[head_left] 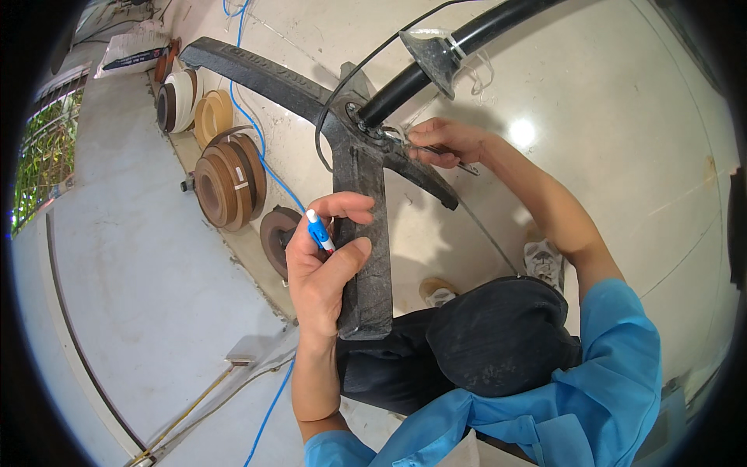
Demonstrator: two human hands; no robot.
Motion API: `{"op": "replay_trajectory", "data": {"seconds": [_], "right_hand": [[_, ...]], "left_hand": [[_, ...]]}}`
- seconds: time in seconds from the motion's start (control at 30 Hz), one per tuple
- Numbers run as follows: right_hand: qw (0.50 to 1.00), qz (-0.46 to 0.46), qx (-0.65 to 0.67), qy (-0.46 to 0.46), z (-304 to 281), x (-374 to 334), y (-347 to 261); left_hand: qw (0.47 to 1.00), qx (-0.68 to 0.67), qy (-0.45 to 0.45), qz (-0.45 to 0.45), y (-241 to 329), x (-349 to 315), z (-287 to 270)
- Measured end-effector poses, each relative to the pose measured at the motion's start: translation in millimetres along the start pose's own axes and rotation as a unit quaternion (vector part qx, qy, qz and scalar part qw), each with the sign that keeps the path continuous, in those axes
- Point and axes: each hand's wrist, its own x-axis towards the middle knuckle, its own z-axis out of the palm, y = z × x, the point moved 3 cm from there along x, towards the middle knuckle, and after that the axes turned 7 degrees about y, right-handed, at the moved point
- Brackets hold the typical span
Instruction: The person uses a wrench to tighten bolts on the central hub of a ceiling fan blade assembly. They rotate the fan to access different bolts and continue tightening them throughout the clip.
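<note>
A black metal stand base (362,257) with several flat legs lies tilted in front of me, its black pole (401,92) slanting up to the right. My right hand (447,142) is closed around a slim metal tool, seemingly a wrench (467,167), close beside the joint where pole and base meet. The tool's working end is partly hidden by my fingers. My left hand (320,268) curls over the nearest leg, thumb and fingertips on its dark face. Tucked in that same hand is a blue and white pen (317,228), its lower part covered by the fingers.
A dark flared cover (432,62) sits on the pole. Rolls of brown edging tape (226,185) and a white roll (180,100) stand along the wall at left. A blue cable (264,156) crosses the tiled floor, and a black cord (331,101) loops by the base.
</note>
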Motion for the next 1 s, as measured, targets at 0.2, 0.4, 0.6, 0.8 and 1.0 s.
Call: {"op": "replay_trajectory", "data": {"seconds": [0.2,0.4,0.6,0.8,1.0], "right_hand": [[0.999,0.006,-0.029,-0.017,-9,10,-6],[0.999,0.028,0.022,0.000,-4,10,0],[0.995,0.037,0.087,0.028,16,-2,6],[0.944,0.063,0.302,0.116,85,-24,12],[0.943,0.039,0.242,0.226,79,-36,24]], "left_hand": [[1.000,-0.005,0.003,-0.015,-1,-2,0],[1.000,0.017,-0.005,0.010,0,1,-1],[1.000,0.014,-0.001,0.002,1,0,0],[1.000,0.021,-0.005,0.019,1,3,1],[1.000,0.008,0.005,0.002,0,-3,-2]]}}
